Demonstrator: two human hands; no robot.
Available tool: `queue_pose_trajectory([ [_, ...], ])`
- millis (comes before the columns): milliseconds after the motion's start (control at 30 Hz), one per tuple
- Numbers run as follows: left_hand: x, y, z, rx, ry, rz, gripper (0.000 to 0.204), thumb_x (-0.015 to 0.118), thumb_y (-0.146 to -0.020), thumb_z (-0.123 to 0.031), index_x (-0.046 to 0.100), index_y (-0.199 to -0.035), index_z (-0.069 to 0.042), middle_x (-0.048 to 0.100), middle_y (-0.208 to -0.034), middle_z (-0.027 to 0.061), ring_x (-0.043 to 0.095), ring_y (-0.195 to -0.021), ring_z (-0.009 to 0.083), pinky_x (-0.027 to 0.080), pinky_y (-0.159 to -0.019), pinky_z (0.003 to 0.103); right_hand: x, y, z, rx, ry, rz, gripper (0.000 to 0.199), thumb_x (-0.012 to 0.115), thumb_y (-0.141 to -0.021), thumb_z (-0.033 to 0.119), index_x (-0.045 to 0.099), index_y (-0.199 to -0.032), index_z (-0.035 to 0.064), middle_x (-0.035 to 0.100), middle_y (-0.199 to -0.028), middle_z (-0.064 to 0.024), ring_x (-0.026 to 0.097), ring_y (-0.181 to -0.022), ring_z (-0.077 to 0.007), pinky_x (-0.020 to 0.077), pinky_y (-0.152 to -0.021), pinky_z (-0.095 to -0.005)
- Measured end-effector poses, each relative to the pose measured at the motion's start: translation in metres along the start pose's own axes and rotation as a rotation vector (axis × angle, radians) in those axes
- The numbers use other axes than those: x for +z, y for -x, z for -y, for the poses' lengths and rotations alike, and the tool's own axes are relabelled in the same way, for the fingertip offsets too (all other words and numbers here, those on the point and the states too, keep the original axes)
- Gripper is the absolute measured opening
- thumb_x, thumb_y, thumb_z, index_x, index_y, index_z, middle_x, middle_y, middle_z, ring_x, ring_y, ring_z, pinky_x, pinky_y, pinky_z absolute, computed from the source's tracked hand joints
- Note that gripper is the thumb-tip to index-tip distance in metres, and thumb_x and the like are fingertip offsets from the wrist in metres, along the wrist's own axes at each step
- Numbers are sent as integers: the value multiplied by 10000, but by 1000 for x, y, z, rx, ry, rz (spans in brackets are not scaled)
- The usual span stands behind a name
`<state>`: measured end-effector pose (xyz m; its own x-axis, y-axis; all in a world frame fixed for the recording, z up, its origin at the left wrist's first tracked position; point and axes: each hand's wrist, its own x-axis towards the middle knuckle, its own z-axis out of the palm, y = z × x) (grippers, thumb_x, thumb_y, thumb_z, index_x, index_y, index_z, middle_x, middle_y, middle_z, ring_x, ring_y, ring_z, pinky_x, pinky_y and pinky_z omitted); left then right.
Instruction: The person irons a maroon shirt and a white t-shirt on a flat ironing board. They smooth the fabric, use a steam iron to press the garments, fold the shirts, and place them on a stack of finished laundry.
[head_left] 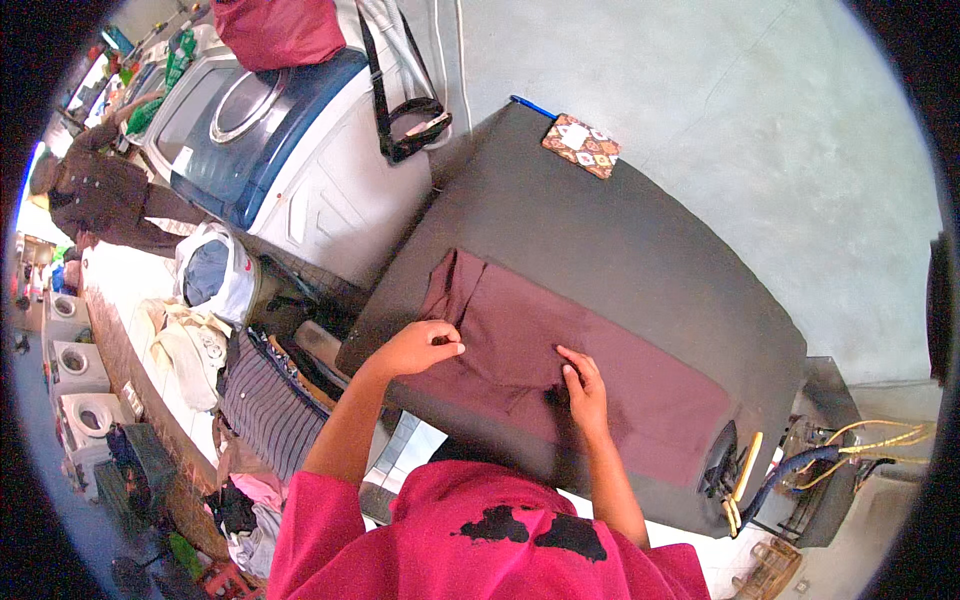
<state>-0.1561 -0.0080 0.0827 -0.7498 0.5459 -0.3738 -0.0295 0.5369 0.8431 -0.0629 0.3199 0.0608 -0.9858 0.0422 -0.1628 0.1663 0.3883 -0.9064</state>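
Observation:
A dark maroon garment (630, 400), long and folded like a pair of trousers, lies across the grey padded ironing table (640, 230). Its left end is loosely folded and creased. My left hand (422, 346) is closed in a pinch at that creased end, seemingly on the cloth. Over the middle of the garment my right hand (586, 388) has its thumb and fingers apart and holds nothing. An iron (722, 460) with a dark body rests at the table's right end, by the garment's other end.
A patterned pad (582, 145) lies at the far edge against the wall. Yellow and blue cables (800, 470) run off the right end. To the left stand a washing machine (300, 150), a white bag of clothes (212, 275) and piled laundry (265, 400). Another person (105, 195) is farther left.

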Motion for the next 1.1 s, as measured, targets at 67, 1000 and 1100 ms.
queue_pose_trajectory([
  [67, -1, 10, -19, -2, 87, -89, 302, 656, -942, -298, 644, -1010, -5, 664, -946, 86, 617, -921, 174, 477, -853, 313, -1, 3, 10, -42, 72, -102, 274, 579, -960, 117, 687, -1212, 104, 641, -1263, -135, 524, -1276, -309, 367, -1094, -384],
  [1000, -21, -87, 22, 181, -232, -736, 285, 659, -925, -269, 642, -1086, -34, 667, -1096, 159, 634, -1030, 318, 482, -897, 408, -33, 42, 20, 88, 168, -260, 368, 614, -944, 118, 579, -1307, 67, 669, -1098, -130, 656, -866, -225, 530, -760, -335],
  [1100, -44, -110, 41, 24, -157, -477, 321, 647, -934, -288, 641, -1082, -3, 676, -1070, 155, 636, -1024, 312, 473, -909, 393, -46, 48, 11, 97, 149, -286, 318, 600, -947, 105, 609, -1259, 48, 672, -1081, -133, 658, -870, -237, 526, -763, -342],
])
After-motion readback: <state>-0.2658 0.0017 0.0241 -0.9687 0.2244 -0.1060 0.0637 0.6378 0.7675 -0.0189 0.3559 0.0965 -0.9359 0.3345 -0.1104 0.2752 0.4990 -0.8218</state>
